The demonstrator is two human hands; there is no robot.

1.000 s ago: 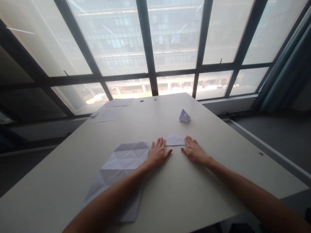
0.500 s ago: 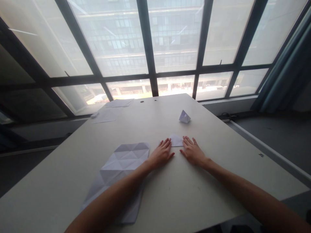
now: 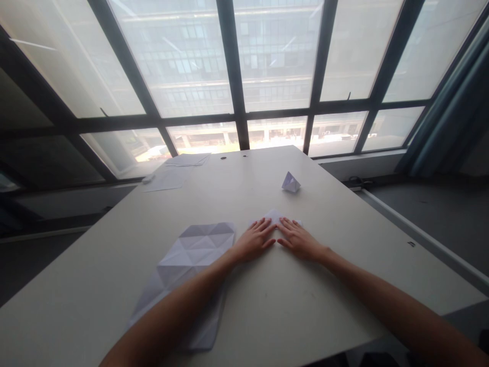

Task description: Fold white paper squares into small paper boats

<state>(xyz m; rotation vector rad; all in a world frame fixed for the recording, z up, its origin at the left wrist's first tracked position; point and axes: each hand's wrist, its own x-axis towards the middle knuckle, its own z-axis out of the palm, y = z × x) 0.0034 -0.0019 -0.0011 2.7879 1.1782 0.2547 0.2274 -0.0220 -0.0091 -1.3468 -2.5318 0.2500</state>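
Observation:
A small folded sheet of white paper (image 3: pixel 273 214) lies flat on the table, mostly covered by my hands. My left hand (image 3: pixel 255 239) rests palm down on its left part, fingers stretched out. From the other side my right hand (image 3: pixel 298 238) lies flat over the right part, and its fingertips nearly meet those of the left. Only the paper's upper point and a bit of its right corner show. Under my left forearm lies a larger creased sheet of paper (image 3: pixel 198 244) with a pattern of triangular folds.
A folded paper pyramid (image 3: pixel 291 182) stands beyond my right hand. Several plain sheets of paper (image 3: pixel 164 180) lie at the table's far left. The white table (image 3: pixel 324 306) reaches toward a large framed window (image 3: pixel 275 56). A blue curtain (image 3: pixel 446 97) hangs at the right.
My right hand has slid left across the small folded paper, toward my left hand. The left hand has shifted only slightly. The creased sheet and pyramid stay in place.

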